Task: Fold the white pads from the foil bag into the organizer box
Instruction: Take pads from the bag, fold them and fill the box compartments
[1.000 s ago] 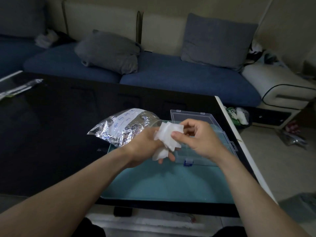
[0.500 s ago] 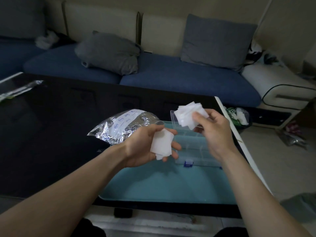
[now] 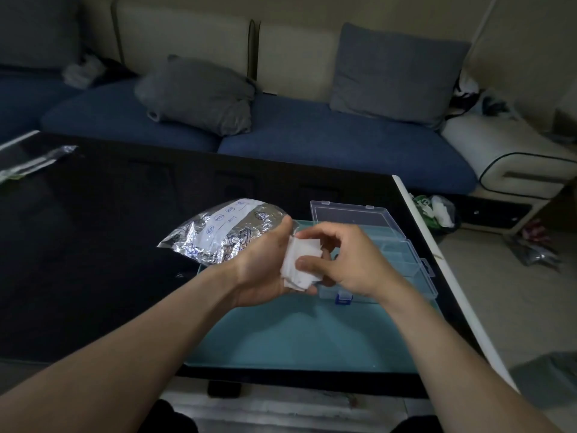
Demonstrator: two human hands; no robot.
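Both hands — left hand cupping, right hand pinching — hold the white pads above the open organizer box on the worktop; crease squarely — edges aligned — before lowering them in.

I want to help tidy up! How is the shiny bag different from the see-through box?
The foil bag is silver, crinkled and soft-looking, while the organizer box is clear plastic with straight, hard edges. The foil bag lies on its side, partly on the dark table; the organizer box sits on the teal mat with its lid flipped open. The box has dividers and a blue latch; the bag has a white label. Neither is being held.
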